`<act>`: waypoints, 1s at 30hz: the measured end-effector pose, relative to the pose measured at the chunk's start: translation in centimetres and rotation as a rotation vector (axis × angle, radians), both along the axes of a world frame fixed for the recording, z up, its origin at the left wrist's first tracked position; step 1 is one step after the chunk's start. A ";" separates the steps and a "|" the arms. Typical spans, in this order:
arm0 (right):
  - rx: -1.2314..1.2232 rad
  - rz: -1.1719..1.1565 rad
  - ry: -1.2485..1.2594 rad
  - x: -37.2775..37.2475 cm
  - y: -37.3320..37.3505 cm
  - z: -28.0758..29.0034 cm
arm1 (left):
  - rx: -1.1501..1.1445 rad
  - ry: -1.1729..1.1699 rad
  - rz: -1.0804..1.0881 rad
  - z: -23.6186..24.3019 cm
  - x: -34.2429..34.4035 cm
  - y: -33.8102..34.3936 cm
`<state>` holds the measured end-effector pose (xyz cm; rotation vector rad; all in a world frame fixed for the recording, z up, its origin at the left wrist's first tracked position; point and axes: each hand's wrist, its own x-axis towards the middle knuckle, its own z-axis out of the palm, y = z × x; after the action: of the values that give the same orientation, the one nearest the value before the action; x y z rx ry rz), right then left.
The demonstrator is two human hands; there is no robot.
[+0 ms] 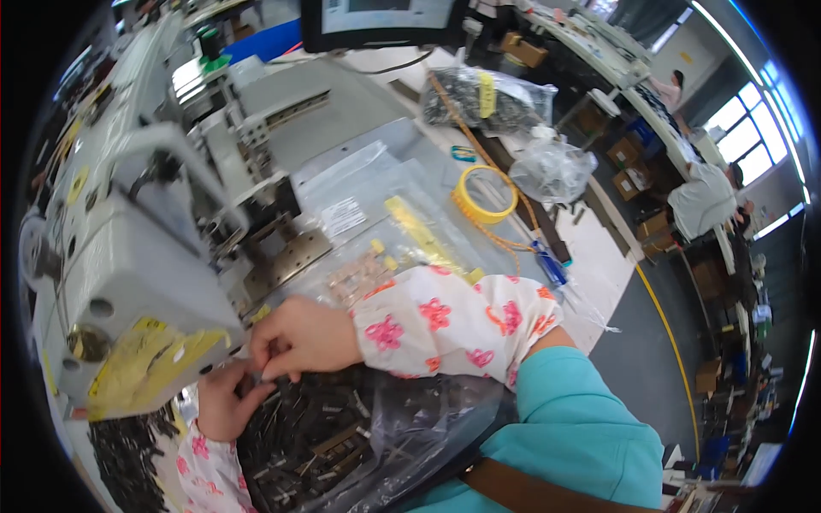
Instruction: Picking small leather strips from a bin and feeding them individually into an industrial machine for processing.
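Observation:
My left hand (229,402) and my right hand (304,338) meet beside the front of a pale grey industrial sewing machine (128,256). The fingertips of both are closed together on something too small or hidden to make out. Floral sleeve covers are on both forearms. Beneath my hands, a plastic bag (428,410) holds many small dark strips (316,436). Another pile of dark pieces (128,462) lies at the lower left. Just behind my right hand, a flat clear bag (351,274) with small beige and yellow pieces lies on the worktop.
A yellow tape roll (467,212), orange cord, blue-handled tool (549,263) and bagged items (487,107) lie toward the back right, below a screen (376,21). Beyond an aisle with a yellow line (663,312), co-workers (701,197) sit at long benches with boxes.

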<state>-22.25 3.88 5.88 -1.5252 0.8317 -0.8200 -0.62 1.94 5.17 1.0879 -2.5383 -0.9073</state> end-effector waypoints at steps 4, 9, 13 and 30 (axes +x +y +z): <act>0.085 -0.181 -0.036 -1.6 -1.5 -1.6 | 0.175 0.168 0.027 -0.1 0.5 -0.6; 0.190 -0.197 0.047 -2.4 -2.1 -1.2 | 0.293 0.330 0.047 -0.4 0.6 -1.0; 0.195 -0.169 0.033 -1.4 -2.0 -1.4 | -0.009 0.446 0.115 -2.5 0.0 -0.6; -0.832 -0.051 0.461 -0.9 -0.8 -1.3 | -0.285 0.359 0.158 -3.1 -0.5 -0.2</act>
<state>-23.11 3.04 4.59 -2.5030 0.9091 -0.9210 -1.15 1.77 2.03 0.9271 -2.1702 -0.6116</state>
